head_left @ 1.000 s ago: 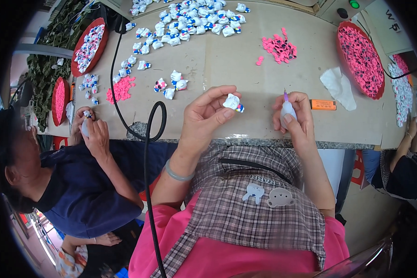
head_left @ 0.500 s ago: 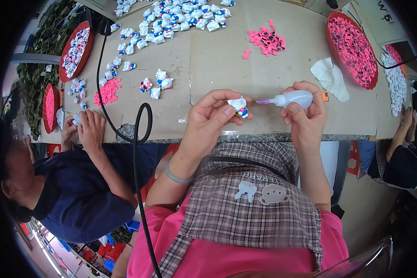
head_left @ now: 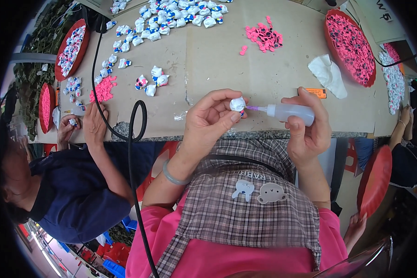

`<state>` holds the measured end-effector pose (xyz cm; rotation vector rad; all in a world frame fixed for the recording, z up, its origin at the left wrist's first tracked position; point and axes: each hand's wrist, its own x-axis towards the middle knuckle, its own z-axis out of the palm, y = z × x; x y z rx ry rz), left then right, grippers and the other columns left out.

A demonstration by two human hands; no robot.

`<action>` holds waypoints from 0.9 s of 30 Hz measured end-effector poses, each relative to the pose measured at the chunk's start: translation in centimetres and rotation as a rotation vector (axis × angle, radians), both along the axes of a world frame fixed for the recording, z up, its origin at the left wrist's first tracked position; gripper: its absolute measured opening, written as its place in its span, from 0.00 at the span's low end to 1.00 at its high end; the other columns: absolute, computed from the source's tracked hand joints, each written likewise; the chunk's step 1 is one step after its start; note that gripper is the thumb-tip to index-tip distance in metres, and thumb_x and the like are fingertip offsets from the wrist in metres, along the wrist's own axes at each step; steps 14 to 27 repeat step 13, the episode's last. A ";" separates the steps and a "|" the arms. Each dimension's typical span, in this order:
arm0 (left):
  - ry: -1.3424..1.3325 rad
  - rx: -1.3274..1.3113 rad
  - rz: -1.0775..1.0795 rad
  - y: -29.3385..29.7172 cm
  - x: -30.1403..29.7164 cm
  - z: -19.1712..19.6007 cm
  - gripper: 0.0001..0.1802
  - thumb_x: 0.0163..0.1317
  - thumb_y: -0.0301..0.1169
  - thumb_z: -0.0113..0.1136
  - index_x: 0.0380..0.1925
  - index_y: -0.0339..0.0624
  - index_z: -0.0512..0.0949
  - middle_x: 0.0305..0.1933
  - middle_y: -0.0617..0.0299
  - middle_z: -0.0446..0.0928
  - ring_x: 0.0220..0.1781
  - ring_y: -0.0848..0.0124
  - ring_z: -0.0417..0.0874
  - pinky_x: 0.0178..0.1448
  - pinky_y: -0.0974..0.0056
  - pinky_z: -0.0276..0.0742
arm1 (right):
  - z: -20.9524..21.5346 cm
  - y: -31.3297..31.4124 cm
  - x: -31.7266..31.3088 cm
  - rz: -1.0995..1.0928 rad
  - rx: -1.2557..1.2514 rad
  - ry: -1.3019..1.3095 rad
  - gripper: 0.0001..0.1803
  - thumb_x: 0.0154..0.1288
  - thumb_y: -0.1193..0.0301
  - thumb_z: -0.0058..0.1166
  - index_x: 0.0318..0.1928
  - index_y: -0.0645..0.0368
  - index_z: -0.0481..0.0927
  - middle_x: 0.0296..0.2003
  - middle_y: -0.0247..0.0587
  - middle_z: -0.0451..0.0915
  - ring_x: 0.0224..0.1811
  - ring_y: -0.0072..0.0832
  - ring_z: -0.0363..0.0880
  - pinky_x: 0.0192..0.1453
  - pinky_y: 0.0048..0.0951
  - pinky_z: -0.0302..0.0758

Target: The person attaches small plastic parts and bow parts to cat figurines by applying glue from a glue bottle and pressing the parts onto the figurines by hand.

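My left hand (head_left: 209, 121) pinches a small white figurine (head_left: 237, 104) between thumb and fingers, just above the table's front edge. My right hand (head_left: 307, 127) grips a small clear squeeze bottle (head_left: 289, 112) lying sideways, its thin purple nozzle touching the figurine. Three more white figurines (head_left: 152, 79) lie on the brown cardboard table top (head_left: 208, 55) ahead of my left hand. A loose pile of pink round pieces (head_left: 264, 38) lies farther back.
A black cable (head_left: 133, 120) loops over the table edge on my left. A red tray of pink pieces (head_left: 351, 46), a crumpled white cloth (head_left: 328, 74) and an orange lighter (head_left: 316, 92) lie to the right. A person in dark blue works at the left (head_left: 81, 123). Many figurines (head_left: 171, 18) lie at the back.
My right hand has turned the squeeze bottle from upright to sideways and brought its nozzle against the figurine in my left hand. The person at the left reached a hand onto the table.
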<state>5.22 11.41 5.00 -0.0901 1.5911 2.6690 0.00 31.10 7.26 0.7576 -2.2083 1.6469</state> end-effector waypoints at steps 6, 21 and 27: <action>0.000 -0.039 0.039 0.1 0.0 -0.2 0.19 0.62 0.21 0.57 0.53 0.33 0.70 0.50 0.50 0.77 0.45 0.69 0.82 0.48 0.68 0.77 | 0.0 0.0 0.1 -0.001 0.056 0.056 0.23 0.63 0.67 0.59 0.53 0.70 0.72 0.37 0.51 0.81 0.35 0.33 0.84 0.37 0.27 0.78; -0.006 -0.036 0.033 0.0 0.0 -0.3 0.19 0.61 0.21 0.57 0.53 0.34 0.70 0.51 0.50 0.77 0.46 0.68 0.81 0.48 0.68 0.76 | -0.1 -0.1 0.0 0.008 0.078 0.070 0.23 0.63 0.66 0.60 0.53 0.69 0.72 0.37 0.50 0.81 0.35 0.33 0.84 0.38 0.27 0.78; -0.006 -0.036 0.033 0.0 0.0 -0.3 0.19 0.61 0.21 0.57 0.53 0.34 0.70 0.51 0.50 0.77 0.46 0.68 0.81 0.48 0.68 0.76 | -0.1 -0.1 0.0 0.008 0.078 0.070 0.23 0.63 0.66 0.60 0.53 0.69 0.72 0.37 0.50 0.81 0.35 0.33 0.84 0.38 0.27 0.78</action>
